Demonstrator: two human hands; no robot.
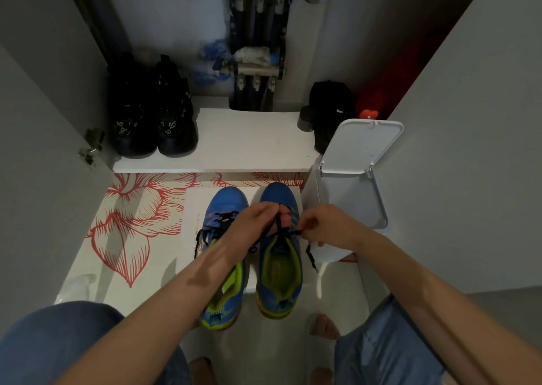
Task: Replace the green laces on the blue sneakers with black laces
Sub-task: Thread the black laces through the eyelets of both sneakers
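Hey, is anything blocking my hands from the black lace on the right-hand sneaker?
Nothing visible. The left hand and right hand both pinch the black lace over the right-hand sneaker; the white bin stands beside it.

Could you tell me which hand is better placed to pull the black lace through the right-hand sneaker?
Probably the right: the right hand pinches the black lace beside the sneaker's eyelets, while the left hand holds another strand up.

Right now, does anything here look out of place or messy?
The left sneaker has its black lace loose, one end trailing onto the white sheet; the white bin beside the right sneaker has its lid flipped open. Nothing looks spilled or damaged.
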